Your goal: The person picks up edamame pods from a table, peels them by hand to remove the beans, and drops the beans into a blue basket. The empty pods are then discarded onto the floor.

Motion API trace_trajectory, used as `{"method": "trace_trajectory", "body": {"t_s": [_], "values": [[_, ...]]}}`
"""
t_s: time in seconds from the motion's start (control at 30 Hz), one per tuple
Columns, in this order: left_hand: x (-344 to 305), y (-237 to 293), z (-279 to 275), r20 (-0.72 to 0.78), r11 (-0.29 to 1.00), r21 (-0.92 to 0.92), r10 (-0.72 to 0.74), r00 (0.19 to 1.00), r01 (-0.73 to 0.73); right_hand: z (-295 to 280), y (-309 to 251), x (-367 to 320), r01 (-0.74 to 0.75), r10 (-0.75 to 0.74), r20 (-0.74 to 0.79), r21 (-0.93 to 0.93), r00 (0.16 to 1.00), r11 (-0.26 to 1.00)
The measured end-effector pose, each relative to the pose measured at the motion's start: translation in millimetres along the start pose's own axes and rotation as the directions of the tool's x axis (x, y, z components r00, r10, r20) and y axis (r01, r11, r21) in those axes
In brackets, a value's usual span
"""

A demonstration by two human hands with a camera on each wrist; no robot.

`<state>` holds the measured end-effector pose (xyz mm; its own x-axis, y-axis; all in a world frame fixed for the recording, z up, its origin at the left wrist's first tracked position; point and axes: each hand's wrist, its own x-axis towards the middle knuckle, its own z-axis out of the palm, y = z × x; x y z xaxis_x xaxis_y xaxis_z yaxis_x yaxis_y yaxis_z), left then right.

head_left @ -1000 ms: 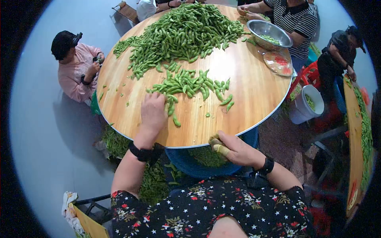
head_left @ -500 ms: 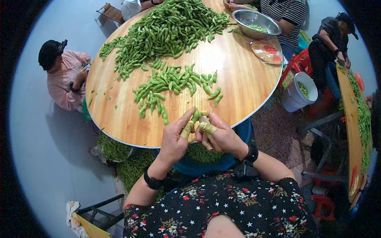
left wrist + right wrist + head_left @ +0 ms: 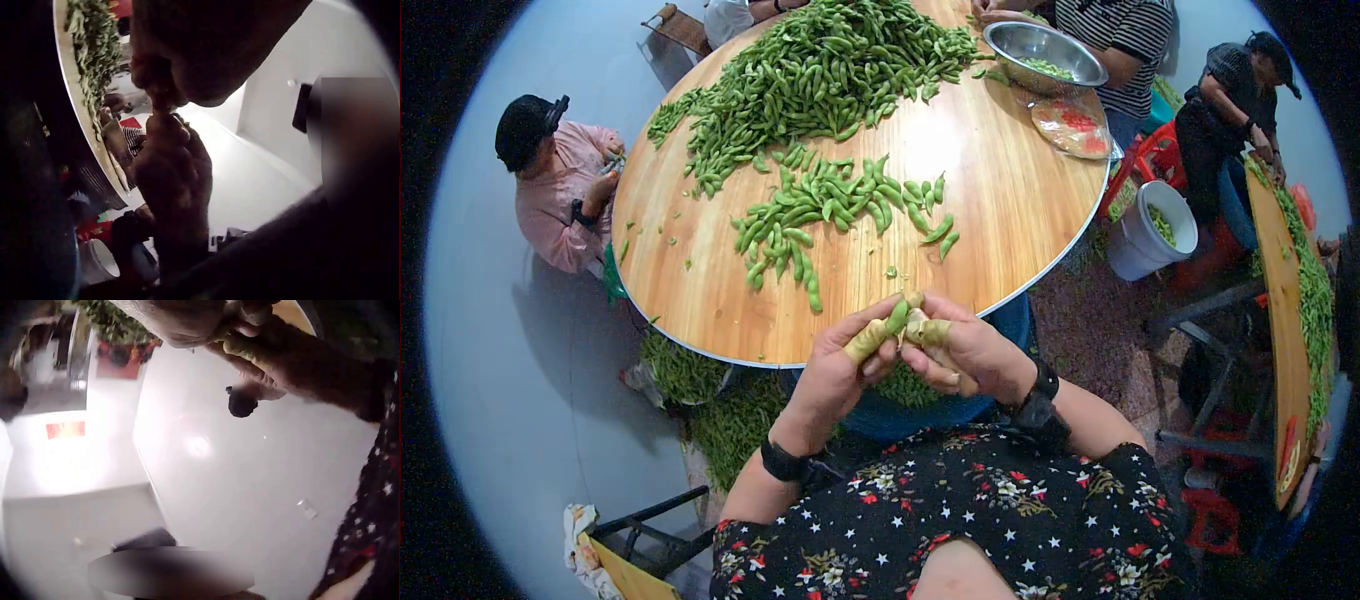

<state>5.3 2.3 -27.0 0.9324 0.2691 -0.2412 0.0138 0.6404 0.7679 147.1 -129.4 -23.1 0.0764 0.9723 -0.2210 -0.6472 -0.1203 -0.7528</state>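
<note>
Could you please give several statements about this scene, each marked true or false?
The left hand holds a green pod close to the right hand. True.
A metal bowl and a large pod pile are on the round table. True.
In the head view, that bowl is left of the pile. False: it is to the right.
A white bucket stands beside the table. True.
That bucket is empty. False: green pieces show inside.

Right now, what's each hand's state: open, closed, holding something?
Left hand: closed, holding a green pod.
Right hand: close beside the pod; whether it grips it cannot be told.
</note>
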Motion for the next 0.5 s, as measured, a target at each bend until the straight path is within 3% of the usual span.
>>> {"method": "trace_trajectory", "body": {"t_s": [0.07, 0.13, 0.17, 0.2, 0.23, 0.33, 0.37, 0.4, 0.43, 0.47, 0.5], "values": [[0, -1, 1, 0.009, 1.000, 0.001, -0.011, 1.000, 0.011, -7, 6, 3, -0.061, 0.051, 0.064, 0.163, 0.997, 0.985], [-1, -7, -4, -0.130, 0.912, 0.409, 0.092, 0.987, -0.032, -6, 8, 3, -0.083, 0.082, 0.014, 0.119, 0.997, 0.989], [-2, -7, -2, -0.129, 0.912, 0.408, 0.092, 0.987, -0.032, -6, 9, 4, -0.104, 0.107, -0.034, 0.074, 0.994, 0.992], [-3, -7, 1, 0.060, 0.533, 0.787, 0.438, 0.897, -0.312, -4, 7, 3, -0.104, 0.107, -0.034, 0.073, 0.994, 0.992], [-4, -6, 4, 0.376, -0.049, 0.898, 0.600, 0.706, -0.437, -2, 5, 2, -0.109, 0.110, -0.068, 0.025, 0.992, 0.994], [-9, -9, 7, 0.355, -0.134, 0.928, 0.604, 0.714, -0.348, 8, 3, -1, -0.105, 0.090, -0.124, -0.115, 0.988, 0.988], [-9, -12, 9, 0.205, 0.096, 0.934, 0.645, 0.736, -0.344, 10, 3, -1, -0.091, 0.061, -0.145, -0.208, 0.988, 0.974], [-8, -14, 6, 0.205, 0.096, 0.934, 0.644, 0.737, -0.344, 8, 8, 1, -0.090, 0.061, -0.146, -0.207, 0.987, 0.974], [-7, -17, 2, -0.043, 0.509, 0.818, 0.520, 0.853, -0.269, 4, 14, 3, -0.018, -0.044, -0.161, -0.364, 0.986, 0.931], [-6, -18, -2, -0.221, 0.823, 0.553, 0.293, 0.930, -0.128, 1, 17, 5, 0.048, -0.150, -0.159, -0.515, 0.976, 0.856], [-6, -18, -3, -0.201, 0.717, 0.690, 0.324, 0.925, -0.101, -2, 16, 5, 0.048, -0.150, -0.158, -0.517, 0.976, 0.855]]}}
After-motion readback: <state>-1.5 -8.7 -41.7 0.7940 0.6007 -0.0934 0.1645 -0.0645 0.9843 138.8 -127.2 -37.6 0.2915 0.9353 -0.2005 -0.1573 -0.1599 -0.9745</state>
